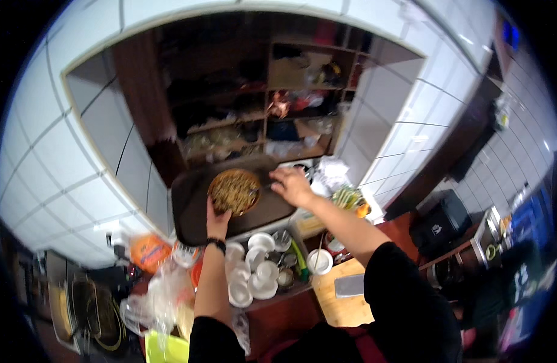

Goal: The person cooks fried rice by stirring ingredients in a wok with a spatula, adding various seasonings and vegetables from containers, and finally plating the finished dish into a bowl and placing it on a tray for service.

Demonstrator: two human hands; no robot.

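A round bowl of brown, chopped-looking food (pixel 235 190) stands on a dark tray (pixel 187 218) in the wall opening. My left hand (pixel 218 220) grips the bowl's lower left rim, thumb on the near side. To the right of the bowl, my right hand (pixel 291 183) hovers over the tray's right part with its fingers apart and nothing in them. White bowls and cups (pixel 260 267) fill a bin in front of the tray. A flat metal blade, seemingly a cleaver (pixel 349 286), lies on a wooden cutting board (pixel 337 313).
Shelves with assorted items (pixel 301 100) lie beyond the opening. Plastic bags (pixel 162 295) and an orange package (pixel 150 252) are at left. Vegetables (pixel 349 198) sit beyond my right forearm; a white bowl (pixel 320 262) with a stick is near the board. A person in dark clothing (pixel 501 281) is at far right.
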